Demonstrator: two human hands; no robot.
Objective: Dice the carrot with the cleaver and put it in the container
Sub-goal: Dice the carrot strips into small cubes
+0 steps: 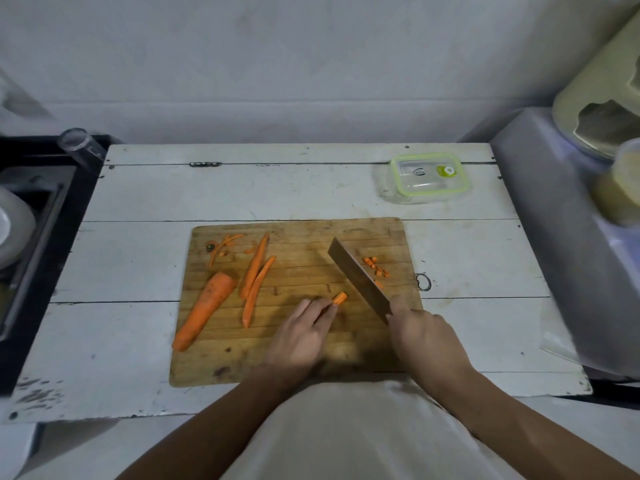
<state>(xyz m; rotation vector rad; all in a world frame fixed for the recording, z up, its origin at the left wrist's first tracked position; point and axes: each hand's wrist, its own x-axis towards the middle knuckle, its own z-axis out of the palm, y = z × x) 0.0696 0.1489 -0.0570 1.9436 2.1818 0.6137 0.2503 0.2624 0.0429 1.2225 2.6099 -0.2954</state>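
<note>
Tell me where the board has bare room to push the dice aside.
Bare wood: the near strip of the cutting board and the far right corner beyond the diced carrot. The left half is crowded by the carrot and carrot strips; the middle holds the left hand and cleaver.

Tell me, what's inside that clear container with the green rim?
The container sits lidded beyond the cutting board. Through its clear lid, no carrot shows inside; the diced bits lie on the board. Glare hides its bottom.
</note>
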